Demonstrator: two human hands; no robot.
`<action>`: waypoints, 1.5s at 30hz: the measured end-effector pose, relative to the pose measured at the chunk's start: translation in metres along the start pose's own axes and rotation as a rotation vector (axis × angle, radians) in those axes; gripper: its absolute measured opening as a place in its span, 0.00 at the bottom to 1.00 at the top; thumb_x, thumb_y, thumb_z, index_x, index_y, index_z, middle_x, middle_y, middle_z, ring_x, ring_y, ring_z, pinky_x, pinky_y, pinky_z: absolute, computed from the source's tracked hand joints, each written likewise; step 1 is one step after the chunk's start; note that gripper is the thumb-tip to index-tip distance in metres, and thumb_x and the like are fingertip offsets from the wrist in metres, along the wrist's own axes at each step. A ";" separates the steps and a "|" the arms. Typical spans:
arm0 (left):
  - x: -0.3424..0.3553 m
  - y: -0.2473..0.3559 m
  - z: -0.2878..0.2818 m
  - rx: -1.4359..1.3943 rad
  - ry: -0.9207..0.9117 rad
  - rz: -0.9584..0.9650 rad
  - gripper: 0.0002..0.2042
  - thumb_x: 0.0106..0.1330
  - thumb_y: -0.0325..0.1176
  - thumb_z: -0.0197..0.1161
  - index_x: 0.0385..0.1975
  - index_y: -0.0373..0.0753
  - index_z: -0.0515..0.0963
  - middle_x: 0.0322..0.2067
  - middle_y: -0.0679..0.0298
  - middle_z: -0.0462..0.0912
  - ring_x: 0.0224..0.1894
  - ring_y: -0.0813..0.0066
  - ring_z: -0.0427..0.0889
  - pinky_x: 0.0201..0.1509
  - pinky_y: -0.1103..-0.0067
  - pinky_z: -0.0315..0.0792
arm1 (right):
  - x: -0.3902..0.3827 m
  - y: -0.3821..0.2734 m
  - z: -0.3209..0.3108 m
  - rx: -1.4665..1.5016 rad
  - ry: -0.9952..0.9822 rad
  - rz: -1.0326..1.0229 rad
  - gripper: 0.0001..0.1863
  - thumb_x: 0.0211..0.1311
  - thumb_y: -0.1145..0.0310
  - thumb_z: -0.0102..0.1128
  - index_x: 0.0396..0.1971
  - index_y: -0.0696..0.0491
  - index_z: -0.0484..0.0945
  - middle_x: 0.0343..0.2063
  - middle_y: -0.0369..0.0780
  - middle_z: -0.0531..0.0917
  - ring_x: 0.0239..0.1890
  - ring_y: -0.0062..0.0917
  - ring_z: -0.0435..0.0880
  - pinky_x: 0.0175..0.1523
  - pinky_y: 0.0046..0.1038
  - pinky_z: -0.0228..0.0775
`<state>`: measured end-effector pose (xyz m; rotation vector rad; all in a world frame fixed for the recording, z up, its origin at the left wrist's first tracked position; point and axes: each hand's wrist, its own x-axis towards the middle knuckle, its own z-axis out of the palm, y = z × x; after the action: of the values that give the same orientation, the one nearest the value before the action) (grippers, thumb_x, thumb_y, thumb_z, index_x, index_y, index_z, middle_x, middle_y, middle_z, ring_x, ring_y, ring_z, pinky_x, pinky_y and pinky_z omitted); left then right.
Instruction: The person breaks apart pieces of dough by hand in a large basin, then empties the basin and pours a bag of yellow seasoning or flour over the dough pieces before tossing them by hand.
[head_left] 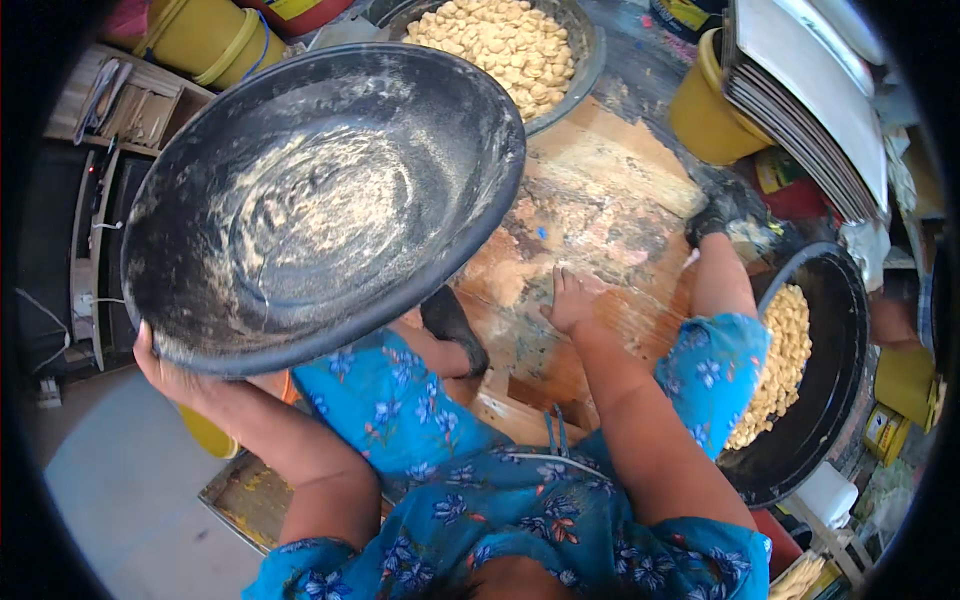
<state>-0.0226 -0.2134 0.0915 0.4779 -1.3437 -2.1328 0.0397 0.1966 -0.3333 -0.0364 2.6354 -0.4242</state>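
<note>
A wide black basin (310, 200) is tilted up at my left, its inside smeared with pale powdery residue. My left hand (168, 372) is closed on its near-left rim; most of the fingers are hidden behind the basin. My right hand (572, 298) lies on the worn wooden board (600, 250) between my legs, fingers stretched out, holding nothing. Beyond the tilted basin stands another black basin (592, 85) filled with small pale yellow pieces, perhaps dough. A third black basin (850, 340), by my right leg, holds similar pieces.
Stacked flat trays (810, 120) stand at the far right beside a yellow bucket (705, 110). More yellow buckets (225, 45) are at the far left, next to a wooden box (135, 105). A pale floor (130, 470) shows at the lower left.
</note>
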 end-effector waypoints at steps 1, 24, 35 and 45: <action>0.005 -0.006 -0.007 0.069 0.068 0.006 0.26 0.55 0.42 0.50 0.49 0.28 0.69 0.48 0.49 0.73 0.48 0.57 0.73 0.53 0.65 0.67 | 0.006 -0.003 0.013 0.013 -0.022 -0.005 0.45 0.48 0.52 0.60 0.62 0.56 0.49 0.62 0.50 0.54 0.63 0.41 0.55 0.64 0.41 0.49; -0.007 -0.004 -0.053 0.405 0.087 -0.093 0.23 0.59 0.45 0.45 0.47 0.33 0.73 0.46 0.53 0.76 0.45 0.59 0.76 0.50 0.65 0.71 | 0.056 -0.085 -0.008 -0.123 -0.273 -0.859 0.30 0.54 0.49 0.53 0.54 0.49 0.64 0.56 0.40 0.64 0.63 0.33 0.56 0.68 0.36 0.40; -0.003 -0.010 -0.056 0.487 0.116 -0.059 0.24 0.59 0.45 0.45 0.47 0.33 0.72 0.46 0.53 0.76 0.46 0.59 0.76 0.50 0.65 0.70 | 0.101 -0.087 0.015 -0.072 0.196 -1.066 0.07 0.50 0.60 0.50 0.25 0.46 0.72 0.25 0.32 0.74 0.31 0.24 0.74 0.42 0.26 0.65; -0.015 -0.004 -0.037 0.262 0.092 -0.107 0.24 0.57 0.44 0.46 0.48 0.34 0.72 0.47 0.53 0.76 0.47 0.59 0.76 0.51 0.65 0.70 | 0.098 -0.093 -0.087 1.439 -0.365 0.267 0.22 0.59 0.52 0.54 0.41 0.56 0.76 0.38 0.43 0.80 0.38 0.31 0.79 0.37 0.33 0.70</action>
<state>0.0090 -0.2283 0.0719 0.7585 -1.5834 -1.9994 -0.0911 0.1239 -0.2751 0.6040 1.4501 -1.8300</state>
